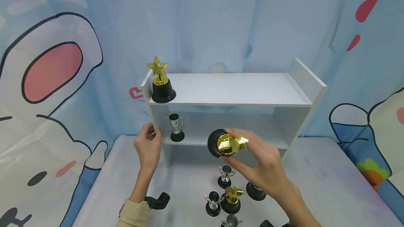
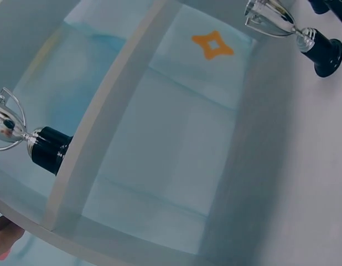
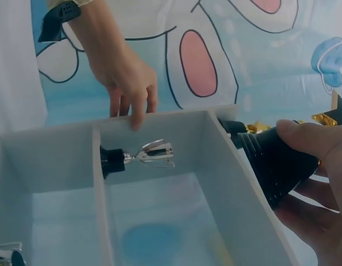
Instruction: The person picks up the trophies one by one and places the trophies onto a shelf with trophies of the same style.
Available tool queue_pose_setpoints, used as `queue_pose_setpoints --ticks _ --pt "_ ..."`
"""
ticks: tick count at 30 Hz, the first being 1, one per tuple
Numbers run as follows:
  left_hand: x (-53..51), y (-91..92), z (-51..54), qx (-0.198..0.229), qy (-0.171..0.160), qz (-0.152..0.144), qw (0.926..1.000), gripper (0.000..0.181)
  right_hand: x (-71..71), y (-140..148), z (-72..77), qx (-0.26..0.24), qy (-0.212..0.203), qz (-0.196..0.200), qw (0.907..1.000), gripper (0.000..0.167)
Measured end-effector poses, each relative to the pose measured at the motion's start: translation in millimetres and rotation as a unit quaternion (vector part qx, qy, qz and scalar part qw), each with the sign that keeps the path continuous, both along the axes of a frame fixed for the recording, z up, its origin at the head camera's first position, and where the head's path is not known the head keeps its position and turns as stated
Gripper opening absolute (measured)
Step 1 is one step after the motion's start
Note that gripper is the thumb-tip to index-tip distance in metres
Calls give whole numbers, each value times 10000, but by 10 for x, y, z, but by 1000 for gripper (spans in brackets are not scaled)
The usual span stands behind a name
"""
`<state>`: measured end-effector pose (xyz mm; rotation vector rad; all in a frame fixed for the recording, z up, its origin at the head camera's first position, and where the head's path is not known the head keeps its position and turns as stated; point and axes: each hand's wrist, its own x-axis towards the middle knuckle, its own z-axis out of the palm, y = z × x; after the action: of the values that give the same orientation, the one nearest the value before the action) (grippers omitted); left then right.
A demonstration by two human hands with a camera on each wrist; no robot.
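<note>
My right hand (image 1: 263, 162) holds a gold star trophy (image 1: 228, 144) by its round black base, in front of the white shelf (image 1: 230, 88). In the right wrist view, the thumb and fingers wrap that black base (image 3: 279, 160), close to the shelf's upper board. My left hand (image 1: 149, 148) grips the front edge of the shelf's left side panel, fingers over it in the right wrist view. A small silver cup trophy (image 1: 175, 127) stands on the middle level, just right of the left hand. Another gold star trophy (image 1: 160, 81) stands on the top board's left end.
Below the shelf on the white table (image 1: 186, 192) stand several trophies, among them a silver cup (image 1: 226, 176), a second silver cup (image 1: 213, 202) and a gold-topped trophy (image 1: 231, 200). One black-based trophy (image 1: 255, 192) is partly hidden by the right hand. A printed curtain (image 1: 214, 20) hangs behind.
</note>
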<state>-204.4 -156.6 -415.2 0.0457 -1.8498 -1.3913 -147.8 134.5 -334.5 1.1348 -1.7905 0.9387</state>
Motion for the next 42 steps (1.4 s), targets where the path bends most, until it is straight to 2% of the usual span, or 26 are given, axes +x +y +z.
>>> queue_pose_setpoints --ticks 6,16,22,29,33,37,39,42 --pt "-4 -7 3 19 17 49 10000 20 -98 -32 156 128 -29 -34 9999 55" --pt "-13 -3 13 9 -34 0 10000 20 -276 -85 428 342 2 -444 9984 58" --pt "-18 -10 9 14 -57 6 10000 20 -455 -139 605 385 -369 -574 9969 47" --pt "-25 0 4 17 2 -68 10000 19 -661 -247 769 189 -915 -543 9941 44" --pt "-32 8 1 -7 23 -145 9999 20 -753 -293 858 134 -1600 -802 9838 45" --pt "-34 3 -5 -57 3 -129 9999 20 -822 -346 923 140 -2522 -982 9626 47" --pt "-31 -2 -7 -72 2 -121 9999 20 -859 -374 940 193 -2810 -1009 9542 48" --pt "-17 -10 -7 -87 16 -110 9999 20 -918 -419 953 334 -3022 -1079 9465 50"
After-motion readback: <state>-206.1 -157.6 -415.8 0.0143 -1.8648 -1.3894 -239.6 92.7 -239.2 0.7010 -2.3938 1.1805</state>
